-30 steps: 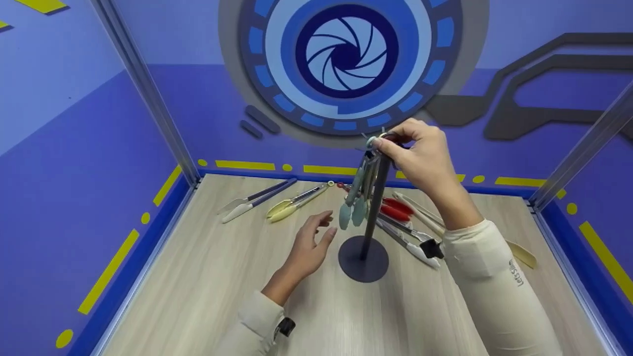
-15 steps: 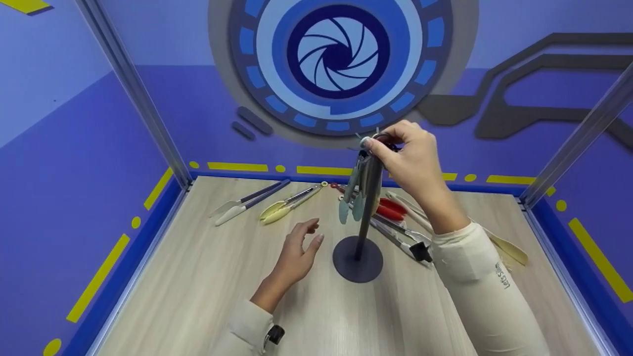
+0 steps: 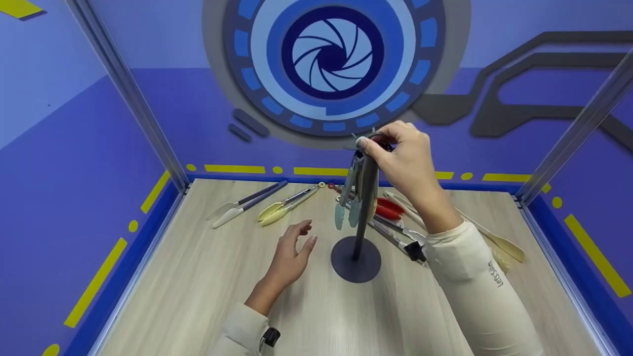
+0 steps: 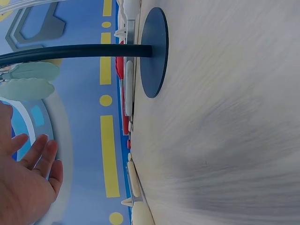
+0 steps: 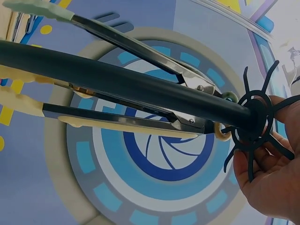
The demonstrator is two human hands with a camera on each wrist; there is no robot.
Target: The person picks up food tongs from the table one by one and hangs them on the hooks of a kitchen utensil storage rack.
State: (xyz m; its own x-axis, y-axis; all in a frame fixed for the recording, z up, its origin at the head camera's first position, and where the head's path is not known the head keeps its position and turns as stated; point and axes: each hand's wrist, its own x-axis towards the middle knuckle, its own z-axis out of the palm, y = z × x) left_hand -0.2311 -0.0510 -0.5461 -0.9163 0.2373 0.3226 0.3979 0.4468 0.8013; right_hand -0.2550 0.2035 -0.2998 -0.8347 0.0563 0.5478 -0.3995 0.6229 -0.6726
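A dark stand (image 3: 363, 217) with a round base (image 3: 356, 274) rises from the table. Its top is a wheel of curved hooks (image 5: 257, 117), visible in the right wrist view. My right hand (image 3: 408, 158) grips this hook wheel, thumb on one side and fingers behind. Tongs with pale green tips (image 3: 353, 215) hang from it by a ring. Cream-tipped tongs (image 5: 26, 103) hang beside them, mostly hidden behind the post in the head view. My left hand (image 3: 287, 259) hovers left of the stand, fingers relaxed, holding nothing.
On the table behind lie blue-handled tongs (image 3: 247, 205), yellow tongs (image 3: 274, 215) and red tongs (image 3: 390, 210). Right of the stand are white-tipped tongs (image 3: 388, 233) and a beige utensil (image 3: 509, 247), partly under my right forearm. Blue walls (image 3: 173, 113) close off the back and sides.
My left hand has drawn slightly left, away from the stand. The cream tongs have slipped further behind the post in the head view. My right hand stays at the hook wheel.
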